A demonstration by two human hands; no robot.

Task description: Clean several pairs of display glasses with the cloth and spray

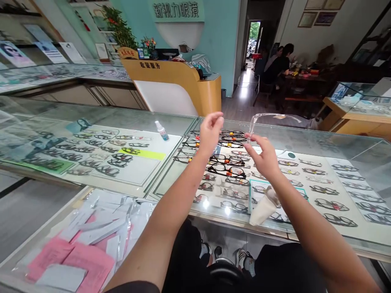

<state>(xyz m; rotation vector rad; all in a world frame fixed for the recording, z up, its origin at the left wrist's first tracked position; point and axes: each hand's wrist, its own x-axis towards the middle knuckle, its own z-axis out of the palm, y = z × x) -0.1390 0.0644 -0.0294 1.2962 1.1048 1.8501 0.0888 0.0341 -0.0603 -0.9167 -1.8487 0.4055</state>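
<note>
My right hand (264,158) pinches a pair of clear-framed glasses (254,119) above the glass counter. One transparent temple stretches to the right, with a small tan tag (279,116) on it. To the left, my left hand (210,131) is raised, its fingers curled in toward the thumb; whatever they may hold is hidden. Under and between the hands lie several dark-framed glasses (227,171) with small orange and red stickers. A beige cloth (263,209) sits on the counter below my right forearm, bunched around a greyish end.
A small spray bottle (161,131) stands on the left counter section. Rows of glasses (325,190) fill the display case. Pink and white packets (88,260) lie in plastic at lower left. Beyond are a wooden reception desk (210,95) and people seated at a table (282,67).
</note>
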